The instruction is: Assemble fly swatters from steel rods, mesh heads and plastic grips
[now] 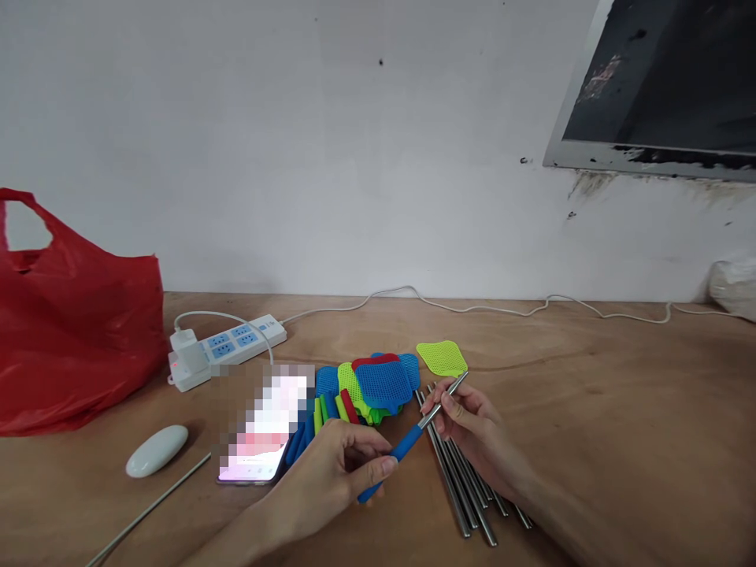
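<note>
A blue plastic handle (407, 442) with a thin metal rod (435, 410) coming out of its upper end slants between my two hands. My left hand (334, 468) is closed around the handle, near its lower end. The fingers of my right hand (472, 425) pinch the rod close to its tip. Under and beside my right hand lie several loose metal rods (457, 492). Behind my left hand is a pile of perforated fly swatter heads (381, 383) in blue, yellow-green and red, with several coloured handles (322, 411) partly hidden by the hand. A single yellow-green swatter head (442, 358) lies apart.
A phone (265, 429) with a lit screen lies left of my left hand. Further left are a white power strip (236, 346), a white mouse (157, 451), a cable (153, 508) and a red plastic bag (76, 331). A white cord (461, 309) runs along the wall.
</note>
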A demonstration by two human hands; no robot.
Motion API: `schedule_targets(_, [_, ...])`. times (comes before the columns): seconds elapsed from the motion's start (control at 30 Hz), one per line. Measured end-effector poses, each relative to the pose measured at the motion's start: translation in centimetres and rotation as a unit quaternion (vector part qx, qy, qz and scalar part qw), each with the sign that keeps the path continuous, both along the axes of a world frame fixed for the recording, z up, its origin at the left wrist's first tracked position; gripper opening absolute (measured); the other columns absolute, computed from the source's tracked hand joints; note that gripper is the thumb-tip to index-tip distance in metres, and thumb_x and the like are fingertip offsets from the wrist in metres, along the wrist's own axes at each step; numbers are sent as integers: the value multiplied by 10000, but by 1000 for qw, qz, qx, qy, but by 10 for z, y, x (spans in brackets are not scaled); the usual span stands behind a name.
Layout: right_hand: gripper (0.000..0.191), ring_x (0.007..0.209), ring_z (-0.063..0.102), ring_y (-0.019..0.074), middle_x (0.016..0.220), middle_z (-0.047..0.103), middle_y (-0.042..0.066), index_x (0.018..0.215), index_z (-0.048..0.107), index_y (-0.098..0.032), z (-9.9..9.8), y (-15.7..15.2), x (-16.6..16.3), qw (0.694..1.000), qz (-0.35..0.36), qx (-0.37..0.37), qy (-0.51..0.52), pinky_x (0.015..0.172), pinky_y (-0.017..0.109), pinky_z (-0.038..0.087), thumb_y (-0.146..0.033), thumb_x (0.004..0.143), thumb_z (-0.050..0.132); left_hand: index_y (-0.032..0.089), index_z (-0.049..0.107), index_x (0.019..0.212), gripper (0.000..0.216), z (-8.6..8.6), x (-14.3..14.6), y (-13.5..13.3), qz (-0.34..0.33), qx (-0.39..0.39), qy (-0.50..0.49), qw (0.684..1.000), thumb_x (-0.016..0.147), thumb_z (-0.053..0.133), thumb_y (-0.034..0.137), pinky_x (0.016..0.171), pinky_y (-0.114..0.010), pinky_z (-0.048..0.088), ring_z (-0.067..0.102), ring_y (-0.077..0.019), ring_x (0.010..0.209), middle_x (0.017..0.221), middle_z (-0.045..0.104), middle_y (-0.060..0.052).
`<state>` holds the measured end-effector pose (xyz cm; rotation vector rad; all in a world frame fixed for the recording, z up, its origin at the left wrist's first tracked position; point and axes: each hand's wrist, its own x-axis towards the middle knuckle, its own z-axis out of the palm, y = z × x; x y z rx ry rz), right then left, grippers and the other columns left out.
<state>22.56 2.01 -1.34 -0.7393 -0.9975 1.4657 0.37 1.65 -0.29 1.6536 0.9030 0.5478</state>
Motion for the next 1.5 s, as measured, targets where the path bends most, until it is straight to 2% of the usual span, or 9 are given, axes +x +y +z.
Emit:
schedule_targets(0.17, [259,610,601,116,788,738,40,778,695,-189,-1,1,3,1000,-24,-2,1,567,232,461,-391,731,851,161,667,851,349,3,0,0,29,81,39,996,920,580,492,506,-225,364,529,-138,555,629,562,11])
schedule_targets(0.3, [272,611,621,110,813,746,43,790,699,-186,-6,2,2,1000,-14,-9,-5,560,221,471,-419,748,833,162,682,813,324,2,0,1,28,116,64,991,879,648,477,487,-218,313,456,-112,525,595,502,39])
schedule_targets(0.63, [281,577,609,106,772,741,25,769,688,-200,-3,2,-1,1000,-10,17,2,568,232,472,-433,732,839,140,667,787,306,-2,-3,4,26,8,11,1000,841,673,442,541,-235,503,593,-133,559,633,614,6])
schedule_targets(0.97, [267,546,582,98,751,747,37,763,688,-191,0,-2,-5,999,-36,18,19,524,209,447,-406,734,843,110,668,807,529,-3,-2,7,-14,-100,-50,994,781,714,636,534,-216,530,641,-119,552,671,702,-44])
schedule_targets(1.1, [281,531,541,86,718,719,23,770,697,-194,3,1,-1,999,-32,4,38,508,193,432,-415,710,859,117,675,842,544,0,-4,6,-62,-148,-62,985,803,682,660,533,-213,526,650,-118,542,693,723,-55])
schedule_targets(1.17, [287,521,503,69,702,693,7,760,703,-188,6,7,10,996,-66,-2,59,498,173,419,-399,680,881,125,674,829,525,-1,-7,4,-107,-172,-60,977,830,659,650,506,-203,496,628,-108,506,695,727,-59])
schedule_targets(1.23, [314,517,467,50,660,657,-17,718,704,-178,9,14,25,984,-152,0,94,478,139,395,-364,601,928,135,668,805,492,-4,-9,3,-147,-190,-49,970,830,675,626,481,-201,466,608,-112,489,658,714,-48])
schedule_targets(1.33, [318,524,443,49,649,634,-28,692,698,-180,10,22,39,966,-226,-8,127,480,133,394,-325,553,945,155,638,790,431,-9,-9,3,-140,-188,-48,971,793,743,574,533,-217,473,602,-115,526,679,706,-30])
schedule_targets(1.5, [318,509,449,63,646,649,3,671,687,-171,4,18,24,984,-158,-25,80,456,156,366,-395,613,905,148,660,741,338,-7,-5,7,-55,-61,-70,994,766,803,453,589,-206,422,546,-109,660,743,595,13])
